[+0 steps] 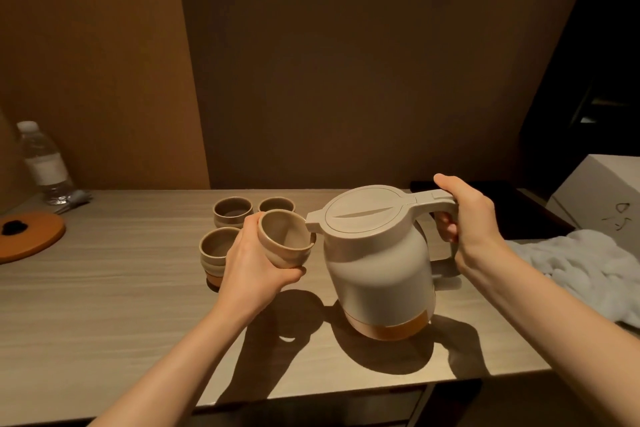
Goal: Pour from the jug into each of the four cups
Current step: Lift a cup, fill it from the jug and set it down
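the fingers of the left hand [254, 262] are curled round a small cup [284, 241], which is held up off the table [121, 288] in the middle of the frame. the cup is tipped, with its open mouth turned up and toward the right, and its rim sits right at the spout of the jug [375, 263]. the fingers of the right hand [465, 218] are wrapped tight round the jug handle, with the thumb laid on top.

the jug is held nearly upright, its long way going up and down, its spout aimed left at the cup. it is smooth and round, cream with an orange band at the bottom, and the flat lid is closed. its shadow is seen on the table below.

three more cups [232, 212] [276, 204] [216, 250] are stood behind and left of the hand. they are rough brown clay with ridges.

the table is pale wood with fine lines. open room is seen at the lower left. a white cloth [588, 274] is bunched at the right edge. an orange round mat [34, 239] and a clear bottle [43, 163] are placed at the far left.
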`<state>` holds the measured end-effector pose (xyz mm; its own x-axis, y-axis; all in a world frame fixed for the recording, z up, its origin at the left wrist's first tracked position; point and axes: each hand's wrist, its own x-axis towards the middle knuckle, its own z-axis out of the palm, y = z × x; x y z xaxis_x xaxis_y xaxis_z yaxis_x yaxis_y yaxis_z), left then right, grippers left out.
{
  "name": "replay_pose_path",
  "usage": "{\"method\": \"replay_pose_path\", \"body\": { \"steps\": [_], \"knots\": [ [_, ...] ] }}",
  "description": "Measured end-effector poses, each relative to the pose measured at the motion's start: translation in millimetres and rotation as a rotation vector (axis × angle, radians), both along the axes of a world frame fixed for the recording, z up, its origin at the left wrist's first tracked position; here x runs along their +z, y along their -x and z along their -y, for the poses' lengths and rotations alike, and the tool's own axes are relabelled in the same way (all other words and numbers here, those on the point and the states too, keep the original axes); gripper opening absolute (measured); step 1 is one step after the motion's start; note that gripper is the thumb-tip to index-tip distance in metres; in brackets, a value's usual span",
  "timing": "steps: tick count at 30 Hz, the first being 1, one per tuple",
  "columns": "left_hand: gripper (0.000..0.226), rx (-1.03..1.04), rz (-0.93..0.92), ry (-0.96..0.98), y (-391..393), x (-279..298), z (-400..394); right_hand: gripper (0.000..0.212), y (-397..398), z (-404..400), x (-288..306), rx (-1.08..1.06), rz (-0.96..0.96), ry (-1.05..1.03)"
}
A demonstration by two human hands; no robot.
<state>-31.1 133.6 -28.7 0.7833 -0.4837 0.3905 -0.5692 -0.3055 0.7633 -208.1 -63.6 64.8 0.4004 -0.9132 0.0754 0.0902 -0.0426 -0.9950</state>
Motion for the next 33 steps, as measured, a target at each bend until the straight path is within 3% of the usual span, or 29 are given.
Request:
{"method": "replay_pose_path", "body": {
  "steps": [33],
  "knots": [
    [0.1,-0.059,0.061,-0.104,5,9,-17,0.042,-6,-13,-5,0.058,-0.092,0.03]
  ]
}}
